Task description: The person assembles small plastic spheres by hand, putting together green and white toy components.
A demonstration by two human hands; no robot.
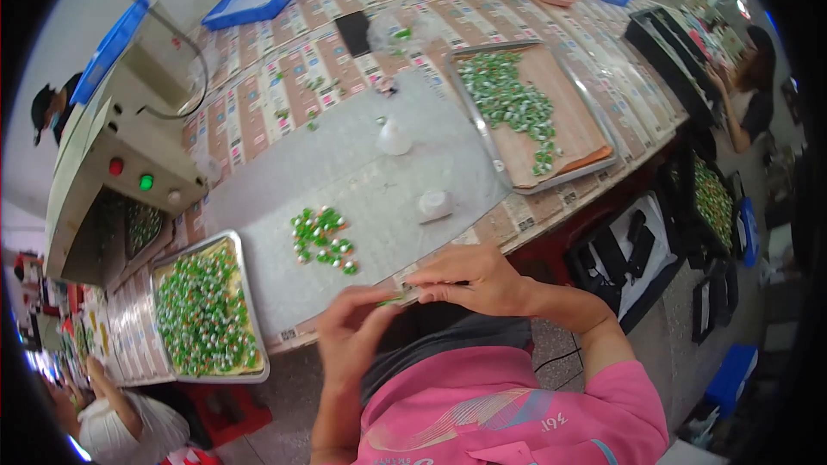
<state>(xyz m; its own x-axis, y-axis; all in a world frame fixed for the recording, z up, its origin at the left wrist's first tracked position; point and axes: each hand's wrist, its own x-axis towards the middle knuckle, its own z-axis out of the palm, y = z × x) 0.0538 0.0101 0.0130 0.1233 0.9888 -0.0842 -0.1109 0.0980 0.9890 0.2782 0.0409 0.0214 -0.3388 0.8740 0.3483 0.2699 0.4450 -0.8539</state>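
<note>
In the head view, from far away, I'm seeing my left hand [351, 334] pinching a tiny green piece [391, 300] by the desk's [482, 9] front edge, fingers nearly together. My right hand [482, 281] is sitting close, fingers bent; I can't tell if it's gripping too. A loose pinch could be dropping the piece.

A small piece [394, 300], green and pale where it shows, is held at the fingertips between the left hand [349, 331] and right hand [487, 282], its full shape hidden by the fingers. Beyond it, a loose cluster of small green and white pieces [324, 239] with orange touches lies unevenly spread on the pale sheet [258, 215].
</note>
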